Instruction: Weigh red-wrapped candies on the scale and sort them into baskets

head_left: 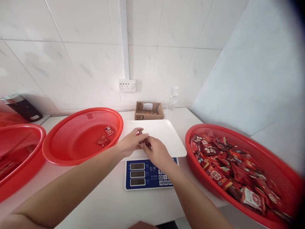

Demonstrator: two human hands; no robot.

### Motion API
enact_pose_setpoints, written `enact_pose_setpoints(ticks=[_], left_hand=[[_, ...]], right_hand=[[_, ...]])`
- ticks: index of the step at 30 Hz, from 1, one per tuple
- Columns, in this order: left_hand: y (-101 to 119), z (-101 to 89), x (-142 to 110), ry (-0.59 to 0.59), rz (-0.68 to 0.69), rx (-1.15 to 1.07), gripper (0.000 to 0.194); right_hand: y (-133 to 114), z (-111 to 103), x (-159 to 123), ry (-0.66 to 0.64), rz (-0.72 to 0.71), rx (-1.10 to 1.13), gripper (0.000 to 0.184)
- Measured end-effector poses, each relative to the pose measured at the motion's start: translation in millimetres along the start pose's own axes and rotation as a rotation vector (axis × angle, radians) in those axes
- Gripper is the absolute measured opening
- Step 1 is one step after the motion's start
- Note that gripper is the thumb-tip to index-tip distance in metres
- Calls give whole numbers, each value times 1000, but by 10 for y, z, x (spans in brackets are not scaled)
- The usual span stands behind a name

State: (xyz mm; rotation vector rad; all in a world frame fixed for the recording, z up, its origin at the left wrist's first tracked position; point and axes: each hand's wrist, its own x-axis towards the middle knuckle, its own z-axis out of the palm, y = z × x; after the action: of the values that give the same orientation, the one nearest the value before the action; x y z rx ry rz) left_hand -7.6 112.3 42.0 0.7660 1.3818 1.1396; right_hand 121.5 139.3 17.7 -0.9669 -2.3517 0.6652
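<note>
My left hand (131, 141) and my right hand (157, 152) meet over the white tray (166, 133) of a blue electronic scale (145, 175). Both hands have their fingers closed around a small bunch of red snack packets (143, 139) resting on the tray. A red mesh basket (281, 168) at the right is filled with several red packets. Another red basket (71, 143) left of the scale holds two red packets (106, 135).
A third red basket (21, 149) sits at the far left edge. A small cardboard box (149, 110) and a clear plastic bottle (173, 99) stand at the back by the tiled wall. A dark canister (21, 106) is at the back left. A wall socket (127, 85) is above.
</note>
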Motion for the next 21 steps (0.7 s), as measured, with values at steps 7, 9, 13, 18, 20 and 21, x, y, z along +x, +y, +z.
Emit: enact_pose_setpoints(ticks=[7, 9, 13, 18, 20, 21], left_hand=[[-67, 29, 3, -36, 11, -307, 20], [-54, 2, -32, -50, 24, -325, 17], [-12, -107, -162, 2, 101, -284, 25], [132, -432, -430, 182, 349, -105, 30], [184, -674, -516, 336, 442, 35, 32], [194, -812, -544, 436, 474, 149, 36]], right_hand=[[-96, -69, -5, 96, 0, 158, 33], [-119, -87, -42, 90, 14, 192, 45], [-153, -106, -127, 2, -41, 380, 66], [-160, -183, -240, -23, -167, 419, 65], [-110, -277, -309, -2, -172, 329, 59], [-73, -335, -350, 14, -160, 274, 55]])
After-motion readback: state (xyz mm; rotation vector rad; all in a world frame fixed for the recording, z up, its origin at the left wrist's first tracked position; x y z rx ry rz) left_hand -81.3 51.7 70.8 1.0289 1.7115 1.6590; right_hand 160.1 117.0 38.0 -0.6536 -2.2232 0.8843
